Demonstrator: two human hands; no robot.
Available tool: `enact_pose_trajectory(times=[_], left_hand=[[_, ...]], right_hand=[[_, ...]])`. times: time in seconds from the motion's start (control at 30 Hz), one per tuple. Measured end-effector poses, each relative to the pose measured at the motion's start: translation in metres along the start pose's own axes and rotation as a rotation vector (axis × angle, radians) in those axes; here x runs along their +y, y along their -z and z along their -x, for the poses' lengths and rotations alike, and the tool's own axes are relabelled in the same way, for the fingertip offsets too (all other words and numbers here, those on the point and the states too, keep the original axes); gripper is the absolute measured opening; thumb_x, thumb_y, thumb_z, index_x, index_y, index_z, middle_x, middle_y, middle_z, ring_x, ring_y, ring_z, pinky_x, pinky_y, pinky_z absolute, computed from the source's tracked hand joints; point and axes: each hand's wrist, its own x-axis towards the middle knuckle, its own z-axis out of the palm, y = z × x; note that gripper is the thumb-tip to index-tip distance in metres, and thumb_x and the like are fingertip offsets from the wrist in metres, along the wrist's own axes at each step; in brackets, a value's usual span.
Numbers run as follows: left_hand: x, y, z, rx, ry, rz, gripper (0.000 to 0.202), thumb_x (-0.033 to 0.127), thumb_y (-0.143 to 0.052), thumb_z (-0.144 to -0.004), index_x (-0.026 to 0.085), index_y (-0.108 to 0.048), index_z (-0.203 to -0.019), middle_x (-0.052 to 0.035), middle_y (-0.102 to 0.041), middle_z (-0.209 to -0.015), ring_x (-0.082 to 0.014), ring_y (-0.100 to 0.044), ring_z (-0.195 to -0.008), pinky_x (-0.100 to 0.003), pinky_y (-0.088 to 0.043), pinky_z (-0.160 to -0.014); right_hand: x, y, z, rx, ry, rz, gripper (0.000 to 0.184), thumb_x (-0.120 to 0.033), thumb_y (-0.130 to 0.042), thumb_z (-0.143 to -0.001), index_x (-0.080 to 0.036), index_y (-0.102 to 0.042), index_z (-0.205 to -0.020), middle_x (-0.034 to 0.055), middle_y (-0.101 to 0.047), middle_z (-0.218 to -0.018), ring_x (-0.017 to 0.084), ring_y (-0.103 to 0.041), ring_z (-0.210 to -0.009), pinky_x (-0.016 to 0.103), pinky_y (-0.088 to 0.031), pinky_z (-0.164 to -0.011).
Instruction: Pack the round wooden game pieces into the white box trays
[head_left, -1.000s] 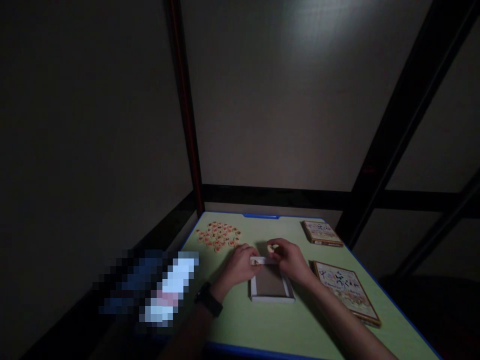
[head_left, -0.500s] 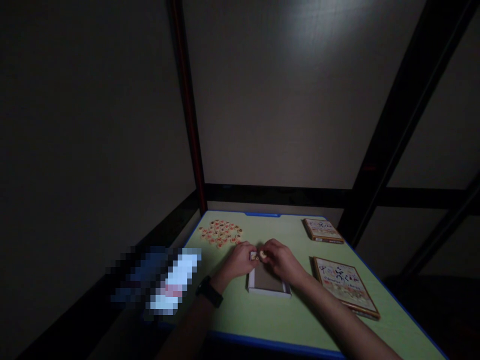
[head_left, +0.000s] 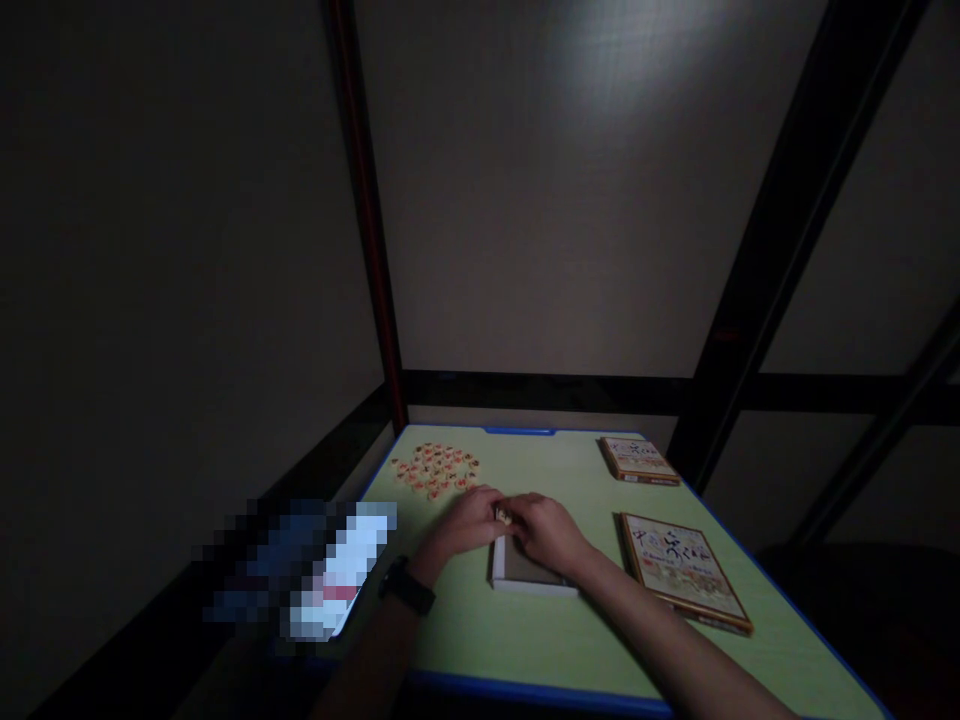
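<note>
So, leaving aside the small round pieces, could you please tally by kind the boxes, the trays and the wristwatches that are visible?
Printed Chinese chess boxes: 2
Shallow white-rimmed tray: 1
Dark wristwatch: 1
Total: 4

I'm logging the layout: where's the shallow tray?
In the head view, the shallow tray lies low, just right of centre, on the green table, left hand and right hand at its far end.

Right hand covers far right corner of tray; markings on discs too small.
</note>
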Motion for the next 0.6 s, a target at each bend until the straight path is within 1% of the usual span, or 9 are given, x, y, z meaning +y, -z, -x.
enact_pose_trajectory(times=[0.1, 0.27, 0.43, 0.5, 0.6], left_hand=[[0.001, 0.000, 0.001, 0.000, -0.009, -0.005, 0.005, 0.015, -0.067, -0.070, 0.016, -0.064, -0.074, -0.0019, -0.064, -0.081, -0.0171, -0.058, -0.079, -0.025, -0.042, -0.069], [0.004, 0.003, 0.003, -0.008, -0.016, -0.031, 0.004, 0.017, -0.063, -0.073, 0.017, -0.064, -0.076, -0.0034, -0.066, -0.085, -0.0195, -0.060, -0.085, -0.028, -0.045, -0.077], [0.007, 0.001, 0.007, 0.007, -0.074, -0.057, 0.019, 0.014, -0.048, -0.083, 0.017, -0.066, -0.086, -0.0066, -0.067, -0.097, -0.0192, -0.060, -0.097, -0.029, -0.045, -0.091], [0.009, -0.002, 0.008, 0.021, -0.070, -0.106, 0.022, 0.014, -0.045, -0.085, 0.017, -0.066, -0.087, -0.0069, -0.067, -0.099, -0.0192, -0.060, -0.100, -0.030, -0.045, -0.094], [0.013, -0.004, 0.009, 0.031, -0.055, -0.163, 0.018, 0.016, -0.048, -0.085, 0.018, -0.066, -0.085, -0.0069, -0.067, -0.097, -0.0197, -0.061, -0.096, -0.029, -0.046, -0.092]], right_hand=[[-0.001, -0.001, 0.000, -0.010, -0.013, 0.006, 0.041, -0.011, -0.054, -0.081, -0.020, -0.070, -0.118, 0.0091, -0.075, -0.110, 0.022, -0.065, -0.104, 0.029, -0.044, -0.091], [-0.001, 0.002, 0.002, -0.009, -0.015, -0.016, 0.041, -0.012, -0.055, -0.081, -0.021, -0.070, -0.119, 0.0087, -0.075, -0.111, 0.022, -0.065, -0.105, 0.029, -0.045, -0.091], [0.002, 0.003, 0.004, 0.019, 0.002, -0.042, 0.040, -0.011, -0.055, -0.080, -0.019, -0.070, -0.117, 0.0086, -0.075, -0.108, 0.023, -0.066, -0.101, 0.030, -0.046, -0.090], [0.005, 0.001, 0.004, 0.028, 0.015, -0.048, 0.038, -0.011, -0.054, -0.081, -0.019, -0.071, -0.114, 0.0084, -0.075, -0.106, 0.023, -0.066, -0.099, 0.030, -0.046, -0.088], [0.007, -0.001, 0.002, 0.033, 0.022, -0.037, 0.035, -0.010, -0.052, -0.081, -0.018, -0.072, -0.109, 0.0085, -0.075, -0.101, 0.023, -0.066, -0.097, 0.030, -0.046, -0.085]])
